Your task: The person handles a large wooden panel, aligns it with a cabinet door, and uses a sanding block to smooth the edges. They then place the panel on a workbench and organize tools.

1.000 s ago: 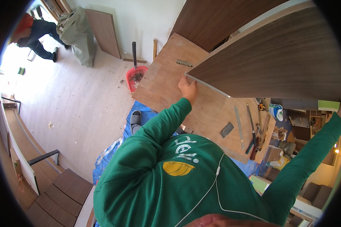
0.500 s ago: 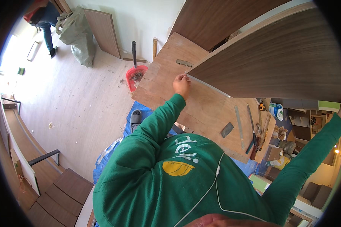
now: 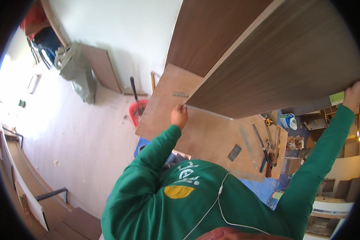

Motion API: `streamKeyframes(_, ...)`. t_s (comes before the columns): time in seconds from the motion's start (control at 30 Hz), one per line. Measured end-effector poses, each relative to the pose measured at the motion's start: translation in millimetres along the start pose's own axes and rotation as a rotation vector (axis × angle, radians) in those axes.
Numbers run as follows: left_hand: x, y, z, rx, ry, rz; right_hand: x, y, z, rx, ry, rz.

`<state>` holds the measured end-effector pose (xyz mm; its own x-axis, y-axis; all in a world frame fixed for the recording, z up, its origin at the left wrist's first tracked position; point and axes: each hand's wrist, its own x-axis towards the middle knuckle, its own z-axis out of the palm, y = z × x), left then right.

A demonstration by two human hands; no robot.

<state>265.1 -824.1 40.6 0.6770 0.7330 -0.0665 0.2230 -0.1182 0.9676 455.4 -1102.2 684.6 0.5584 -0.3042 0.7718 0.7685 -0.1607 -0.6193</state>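
A large dark brown wood-grain panel (image 3: 276, 60) stands tilted above a plywood worktop (image 3: 204, 132), with a pale strip along its lower edge. My left hand (image 3: 179, 116) is closed at the panel's near left corner, the fingertips pinched on its edge. At the far right end, my right hand (image 3: 355, 94) grips the panel's edge; its fingertips are partly hidden. On the plywood below lie a dark grey flat piece (image 3: 235, 153), a thin metal strip (image 3: 248, 146) and several long hand tools (image 3: 268, 154) near the right edge.
A second brown panel (image 3: 212, 36) leans behind. Left of the worktop stands a red dustpan (image 3: 133, 110) holding debris. A full grey sack (image 3: 78, 74) and a board (image 3: 102, 68) rest by the wall. Another person (image 3: 40, 32) is at the upper left. Shelving and clutter (image 3: 320, 120) fill the right side.
The view has tilted, so the worktop and panel sit lower in the picture. My right hand has come into sight on the panel's far end. My left hand stays at the same corner.
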Motion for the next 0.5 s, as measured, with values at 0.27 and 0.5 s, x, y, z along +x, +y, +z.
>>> streamKeyframes(0.27,-93,18,-84,0.238,-0.744,-0.109,-2,-10,-18,0.055,0.113,0.038)
streamKeyframes(0.5,-126,110,-173,-0.077,-1.248,-0.016,-9,1,-15,0.081,0.070,0.018)
